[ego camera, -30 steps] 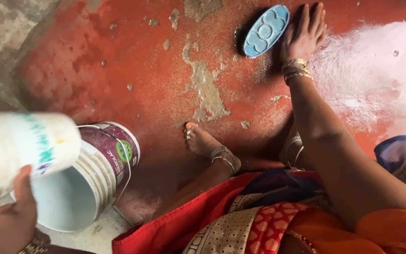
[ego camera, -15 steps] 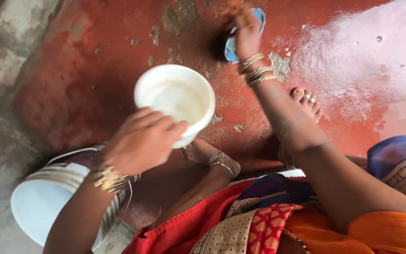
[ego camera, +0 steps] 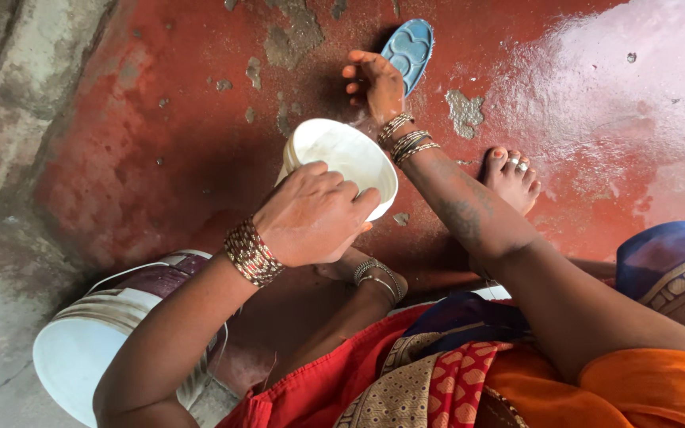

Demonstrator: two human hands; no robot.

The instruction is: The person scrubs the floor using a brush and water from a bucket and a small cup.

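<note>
Left hand (ego camera: 311, 214) grips a smooth round white tub (ego camera: 342, 162); right hand (ego camera: 374, 79) open beside ridged oval blue brush (ego camera: 408, 46).

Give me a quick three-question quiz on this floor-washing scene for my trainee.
1. True or false: the left hand grips a white cup.
2. Which thing lies nearest the right hand? A) bucket B) blue brush C) broom
3. Fill in: the big white bucket sits at the ______ of the view, on the red floor.

Key
1. True; its fingers wrap the cup's side.
2. B; the blue brush lies right beside that hand.
3. lower left.
</note>
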